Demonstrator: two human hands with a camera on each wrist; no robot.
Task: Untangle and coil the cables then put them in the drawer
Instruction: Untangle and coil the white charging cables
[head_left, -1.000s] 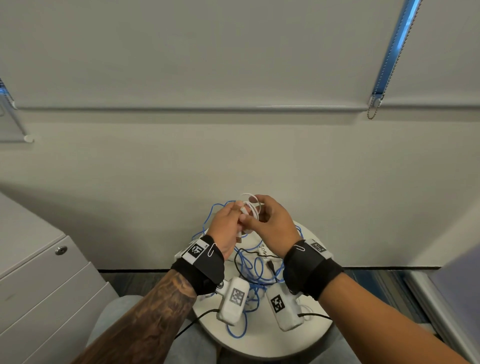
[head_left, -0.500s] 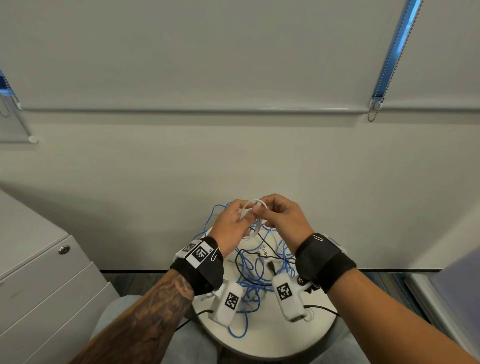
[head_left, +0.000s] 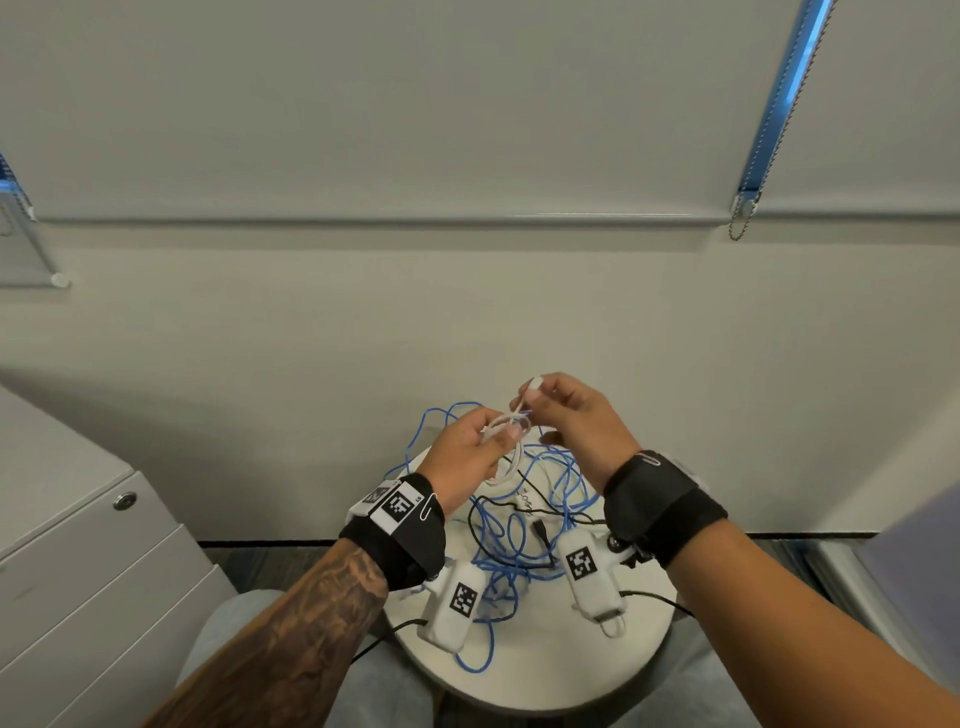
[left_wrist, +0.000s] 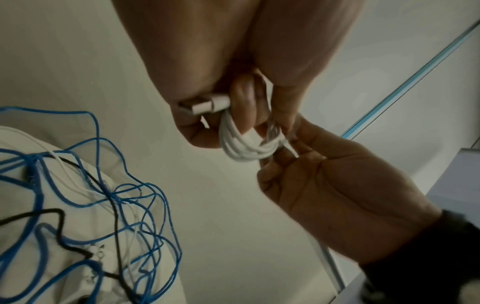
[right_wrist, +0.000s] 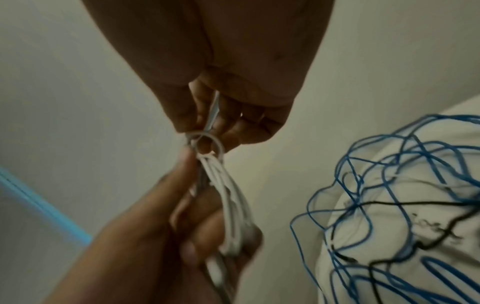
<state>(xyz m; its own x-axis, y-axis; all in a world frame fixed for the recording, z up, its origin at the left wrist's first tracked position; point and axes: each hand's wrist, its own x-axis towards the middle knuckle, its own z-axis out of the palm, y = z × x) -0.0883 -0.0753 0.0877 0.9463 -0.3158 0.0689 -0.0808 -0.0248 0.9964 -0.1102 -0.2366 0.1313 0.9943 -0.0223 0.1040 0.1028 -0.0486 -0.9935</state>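
My left hand (head_left: 462, 457) is clenched around a small coil of white cable (left_wrist: 244, 144), fingers curled through the loops so the bundle cannot spring apart; a white USB plug (left_wrist: 207, 105) lies pinned against the palm. My right hand (head_left: 576, 421) pinches the cable's free tail just above the coil. In the right wrist view that tail forms a small ring (right_wrist: 206, 145) wrapped round the neck of the bundle, so I judge I am cinching the last turn to lock the coil. Both hands hang in the air, above the far edge of the round white table (head_left: 550, 670), which keeps the coil out of the mess below.

Beneath them the blue cable (head_left: 511, 535) sprawls in loose, crossing loops over the tabletop, with a thin black cable (head_left: 480, 506) threaded through it and at least one more white strand among them; that tangle is untouched work. The drawer unit (head_left: 104, 582) stands to my left, its drawers closed, so one must be opened before this white coil can go in.
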